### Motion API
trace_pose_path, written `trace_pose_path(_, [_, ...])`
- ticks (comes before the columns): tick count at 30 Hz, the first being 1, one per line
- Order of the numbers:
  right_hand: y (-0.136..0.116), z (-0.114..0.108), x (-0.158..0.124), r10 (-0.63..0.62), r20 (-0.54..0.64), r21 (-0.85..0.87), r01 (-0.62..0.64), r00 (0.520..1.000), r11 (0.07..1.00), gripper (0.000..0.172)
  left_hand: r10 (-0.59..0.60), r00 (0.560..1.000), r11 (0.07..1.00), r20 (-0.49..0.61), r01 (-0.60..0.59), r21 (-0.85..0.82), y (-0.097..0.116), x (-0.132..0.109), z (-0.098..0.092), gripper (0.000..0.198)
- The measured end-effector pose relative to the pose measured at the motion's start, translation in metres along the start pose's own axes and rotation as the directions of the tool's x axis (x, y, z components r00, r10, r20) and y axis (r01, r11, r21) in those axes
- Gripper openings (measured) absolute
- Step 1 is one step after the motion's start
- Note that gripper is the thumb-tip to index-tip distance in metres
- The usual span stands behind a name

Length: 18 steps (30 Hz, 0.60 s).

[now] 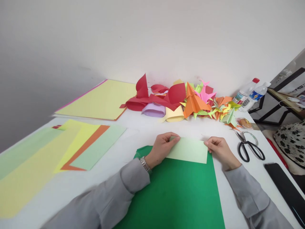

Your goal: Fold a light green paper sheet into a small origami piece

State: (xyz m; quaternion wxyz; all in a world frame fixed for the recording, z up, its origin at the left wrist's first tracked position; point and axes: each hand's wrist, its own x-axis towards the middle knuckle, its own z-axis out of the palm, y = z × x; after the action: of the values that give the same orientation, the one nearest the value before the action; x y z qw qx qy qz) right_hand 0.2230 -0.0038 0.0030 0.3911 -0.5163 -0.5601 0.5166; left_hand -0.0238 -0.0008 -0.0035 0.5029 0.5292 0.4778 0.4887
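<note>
A pale green sheet of paper (189,150), rectangular in outline, is held up between my two hands. My left hand (163,148) pinches its upper left corner between thumb and fingers. At the upper right corner, my right hand (219,149) grips the edge the same way. Below them a large dark green sheet (176,194) covers the table in front of me; its far edge is partly hidden by the pale paper and my left hand.
Colored sheets (102,149) lie at left, with a yellow stack (100,98) behind. Folded red paper (143,101) and an orange paper plane (194,103) pile along the wall. Black-handled scissors (250,149), a tape roll (252,137), a black phone-like slab (283,187) and bottles (256,95) are right.
</note>
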Motion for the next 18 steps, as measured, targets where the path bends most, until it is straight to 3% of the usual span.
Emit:
trace_pose_path(4, [-0.003,-0.002,0.0,-0.042,-0.082,0.054,0.047,0.996,0.997,0.041,0.013,0.997,1.0,0.082,-0.014,0.013,0.001,-0.001,0.0,0.025])
trace_pose_path(6, [-0.007,0.001,-0.003,-0.081,-0.09,0.031,0.084,0.993,0.996,0.036,0.031,0.987,0.999,0.161,-0.035,0.022,0.001,-0.002,0.001,0.024])
trace_pose_path(10, [-0.011,0.012,-0.011,-0.07,0.139,-0.134,0.088,0.988,0.987,0.023,0.101,0.955,0.988,0.278,-0.13,0.087,0.0,-0.005,0.003,0.02])
trace_pose_path(14, [-0.01,0.022,-0.016,-0.095,0.22,-0.312,0.163,0.971,0.936,0.023,0.198,0.947,0.96,0.253,-0.24,0.145,-0.002,-0.007,0.006,0.015])
trace_pose_path(16, [-0.009,0.025,-0.018,-0.145,0.233,-0.359,0.223,0.962,0.906,0.022,0.365,0.907,0.895,0.211,-0.404,0.191,-0.003,-0.008,0.007,0.013])
trace_pose_path(18, [-0.009,0.029,-0.019,-0.22,0.257,-0.396,0.31,0.941,0.864,0.02,0.553,0.809,0.757,0.201,-0.588,0.283,-0.004,-0.01,0.008,0.013])
